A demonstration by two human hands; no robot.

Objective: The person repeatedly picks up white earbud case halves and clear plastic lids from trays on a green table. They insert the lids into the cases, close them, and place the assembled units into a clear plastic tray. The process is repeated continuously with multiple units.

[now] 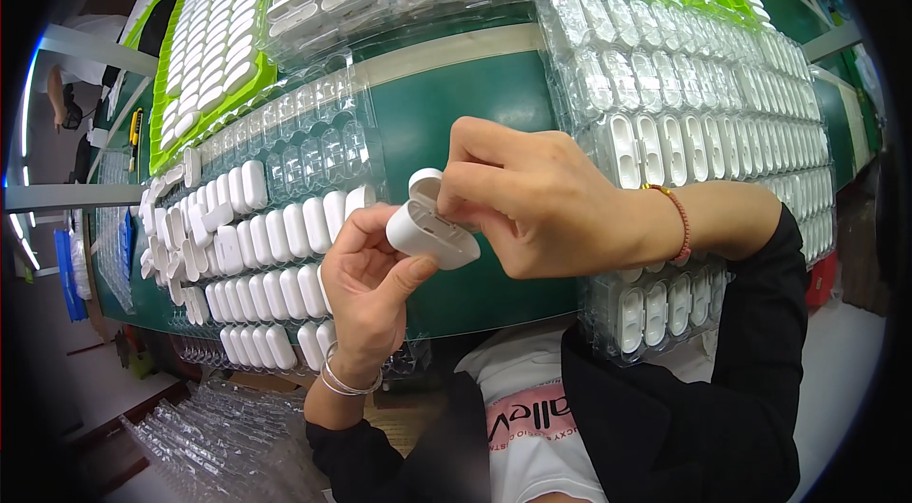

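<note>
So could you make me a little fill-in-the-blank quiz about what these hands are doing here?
1. Both hands hold one small ____-coloured plastic case with its lid open.
2. The left hand grips the case from ____.
3. The bead bracelet on the right hand's wrist is ____.
4. The table top is ____.

Missing words: white; below; red; green

Left hand (366, 280) curled palm-up, right hand (541, 204) bent over it, fingertips pinched together.
</note>
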